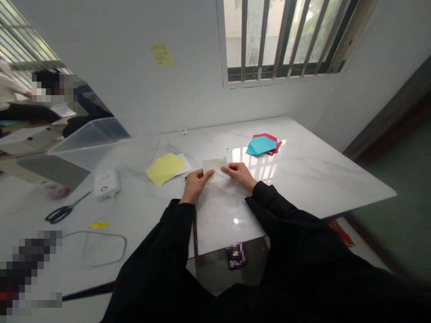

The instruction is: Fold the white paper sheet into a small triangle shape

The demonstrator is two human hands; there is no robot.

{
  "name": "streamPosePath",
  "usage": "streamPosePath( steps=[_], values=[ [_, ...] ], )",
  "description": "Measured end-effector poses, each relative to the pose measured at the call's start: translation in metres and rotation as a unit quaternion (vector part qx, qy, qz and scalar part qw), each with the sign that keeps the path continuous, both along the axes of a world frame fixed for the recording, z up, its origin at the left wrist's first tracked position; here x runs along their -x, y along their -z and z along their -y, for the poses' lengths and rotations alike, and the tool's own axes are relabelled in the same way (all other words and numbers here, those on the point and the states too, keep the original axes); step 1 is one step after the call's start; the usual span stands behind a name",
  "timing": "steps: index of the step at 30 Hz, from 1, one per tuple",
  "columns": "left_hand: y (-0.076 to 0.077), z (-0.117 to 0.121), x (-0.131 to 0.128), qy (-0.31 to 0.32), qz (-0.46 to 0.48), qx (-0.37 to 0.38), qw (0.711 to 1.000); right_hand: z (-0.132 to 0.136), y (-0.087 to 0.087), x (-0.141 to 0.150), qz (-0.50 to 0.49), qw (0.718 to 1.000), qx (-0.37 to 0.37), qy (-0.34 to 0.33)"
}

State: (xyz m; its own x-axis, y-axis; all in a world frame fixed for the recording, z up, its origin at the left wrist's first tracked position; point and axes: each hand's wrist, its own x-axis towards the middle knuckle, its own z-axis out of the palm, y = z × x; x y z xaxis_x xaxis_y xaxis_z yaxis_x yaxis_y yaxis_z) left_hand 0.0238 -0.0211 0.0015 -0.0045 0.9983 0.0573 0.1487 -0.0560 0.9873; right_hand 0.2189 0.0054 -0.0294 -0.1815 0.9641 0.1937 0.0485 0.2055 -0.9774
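The left hand (197, 186) and right hand (239, 175) grip a folded white paper sheet (214, 169) at twelve o'clock on the white marble bench (313, 179). A square yellow paper sheet (164, 168) lies at eleven o'clock. Uneven pressure could skew the fold.

pale paper sheet (213, 169): partly hidden under left hand (197, 186) and right hand (240, 174) | metal bits (226, 149) on desk (323, 179): too small to tell | dark item (236, 255): pixelated | lower-left object (27, 269): pixelated, cut off by edge | sticky note (162, 55): writing unreadable
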Motion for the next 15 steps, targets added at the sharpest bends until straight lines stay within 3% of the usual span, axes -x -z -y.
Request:
streamPosePath(
  steps=[15],
  values=[
    [0.0007,0.0007,0.0012,-0.004,-0.024,-0.002,1.0,-0.0025,0.0055,0.0013,0.004,1.0,-0.006,0.0]
  ],
)
